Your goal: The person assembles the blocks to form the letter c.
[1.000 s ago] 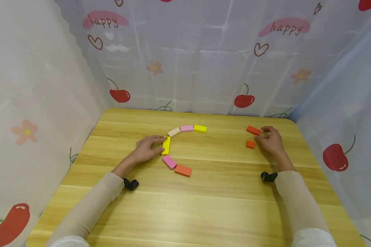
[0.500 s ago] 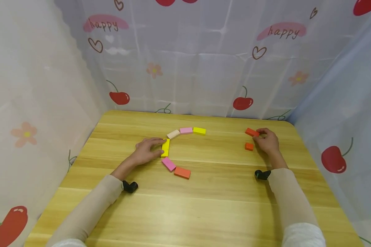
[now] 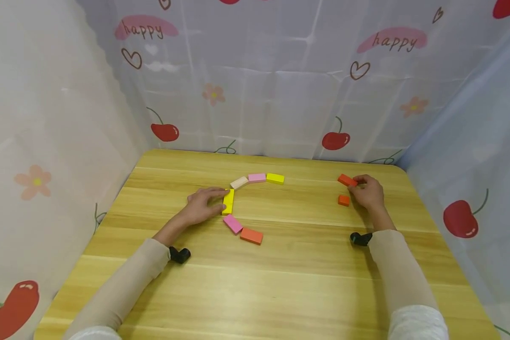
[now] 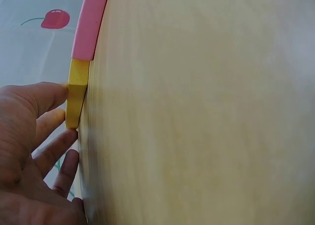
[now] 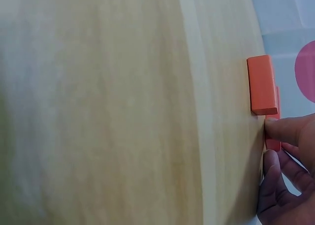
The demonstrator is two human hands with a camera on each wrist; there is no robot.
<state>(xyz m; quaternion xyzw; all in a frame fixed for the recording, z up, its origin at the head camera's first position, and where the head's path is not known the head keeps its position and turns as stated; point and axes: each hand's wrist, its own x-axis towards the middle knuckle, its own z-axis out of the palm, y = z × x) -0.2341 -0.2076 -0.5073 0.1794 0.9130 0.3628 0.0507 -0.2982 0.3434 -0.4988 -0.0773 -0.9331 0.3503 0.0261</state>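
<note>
My left hand (image 3: 201,206) touches a yellow block (image 3: 228,202) with thumb and index fingertips, both on its left side. That yellow block (image 4: 77,94) stands beside a magenta block (image 4: 90,25) in the left wrist view. At the far right, my right hand (image 3: 369,192) pinches the near end of a red-orange block (image 3: 347,180) between thumb and fingers. In the right wrist view, a nearer small orange block (image 5: 262,84) partly hides the pinched red-orange block (image 5: 273,142).
A curved row of blocks lies on the wooden table (image 3: 255,293): a cream block (image 3: 239,182), a pink block (image 3: 257,178) and a yellow block (image 3: 275,179) at the far end, an orange block (image 3: 251,236) at the near end. A cherry-print curtain (image 3: 272,104) encloses the table.
My right hand has moved a little left, and its thumb and fingers have closed on the red-orange block. The left hand stays at the yellow block. The head view shifts slightly.
</note>
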